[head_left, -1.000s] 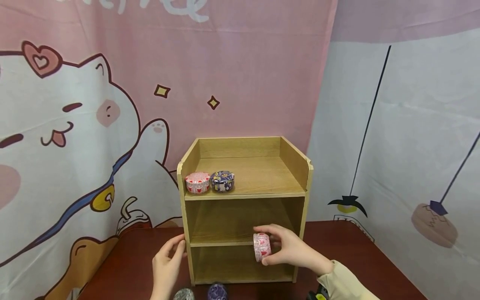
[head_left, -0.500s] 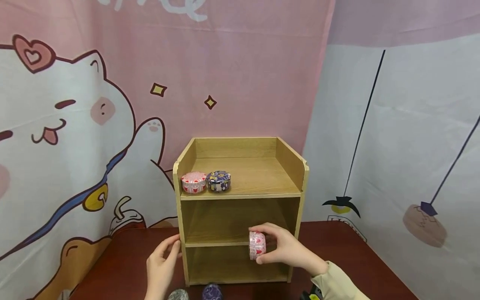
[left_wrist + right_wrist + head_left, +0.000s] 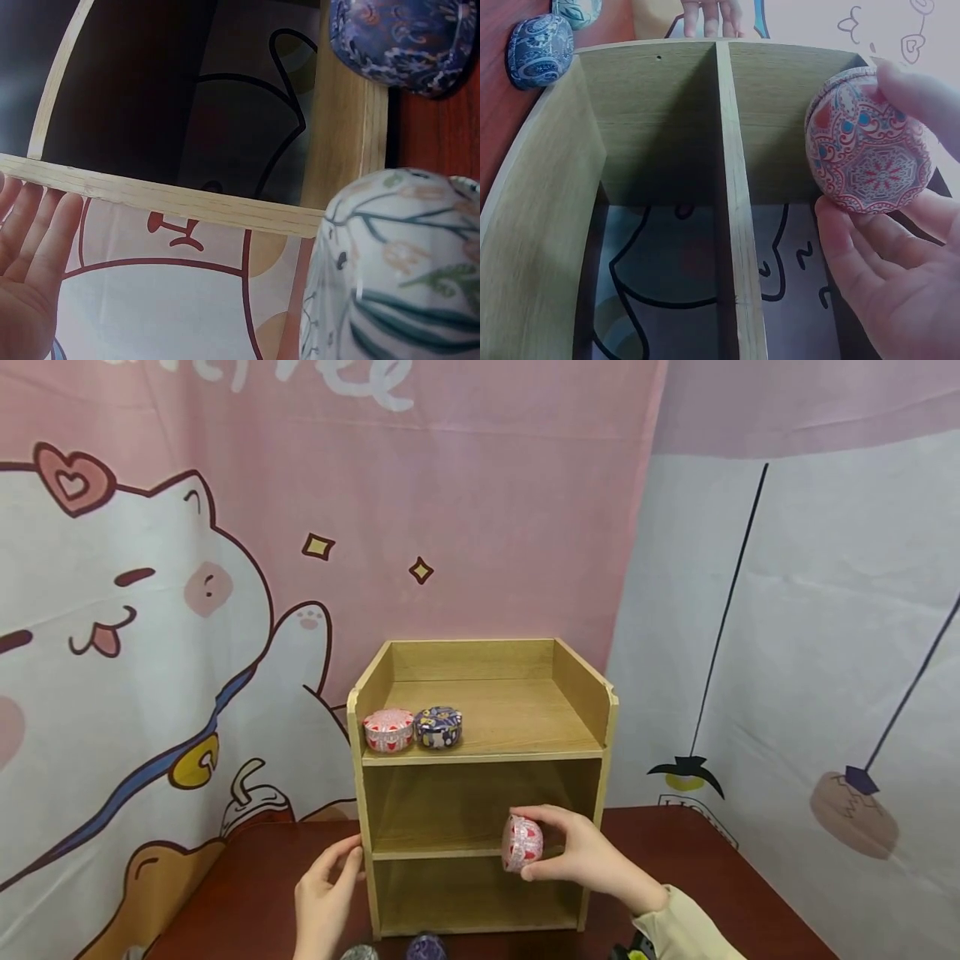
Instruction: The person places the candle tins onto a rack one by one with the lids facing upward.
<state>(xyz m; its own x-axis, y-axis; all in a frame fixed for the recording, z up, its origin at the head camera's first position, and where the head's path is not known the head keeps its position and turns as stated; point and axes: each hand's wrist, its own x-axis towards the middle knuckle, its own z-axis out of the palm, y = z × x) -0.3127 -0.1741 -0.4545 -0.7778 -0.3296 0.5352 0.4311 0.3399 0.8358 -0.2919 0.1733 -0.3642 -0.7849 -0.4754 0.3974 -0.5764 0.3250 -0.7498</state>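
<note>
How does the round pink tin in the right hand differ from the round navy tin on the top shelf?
The held pink tin is tipped on its side; the navy tin sits upright. The pink tin has red motifs; the navy tin has yellow ones. Both are squat and patterned.

There are five tins: a pink tin (image 3: 389,730) and a blue tin (image 3: 438,727) on top, one red tin (image 3: 522,843) in the right fingers (image 3: 922,101), and a purple tin (image 3: 426,947) and a pale tin (image 3: 360,952) on the one surface (image 3: 258,877). One shelf unit (image 3: 472,658) has three levels. Two printed stars (image 3: 318,547) show behind.
</note>
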